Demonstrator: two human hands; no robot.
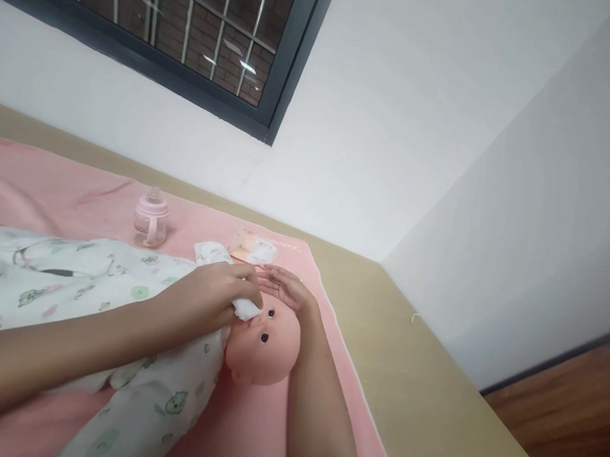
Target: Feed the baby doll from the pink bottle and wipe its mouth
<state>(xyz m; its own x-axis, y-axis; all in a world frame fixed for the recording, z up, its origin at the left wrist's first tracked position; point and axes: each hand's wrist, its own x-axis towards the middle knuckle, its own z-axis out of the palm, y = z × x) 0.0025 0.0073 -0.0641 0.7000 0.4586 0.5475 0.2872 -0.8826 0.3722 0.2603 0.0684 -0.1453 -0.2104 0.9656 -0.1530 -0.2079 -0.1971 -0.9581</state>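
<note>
A baby doll (268, 354) lies on its back with its bald head turned towards the right side of the view. It wears a white suit with green animal prints (179, 404). My left hand (223, 292) comes in from the left and pinches a white tissue (247, 310), which touches the doll's face near the nose and mouth. Beyond the head, my right hand (285, 288) has its fingers stretched out and lies along the far side of the head. My right forearm runs past the crown.
Behind the doll, a pink-lidded baby bottle (151, 222) stands upright on the pink blanket (304, 255). Near the blanket's corner lies a small orange-and-white packet (254, 248). The tan tabletop (381, 351) meets a white wall below a dark-framed window (269, 114).
</note>
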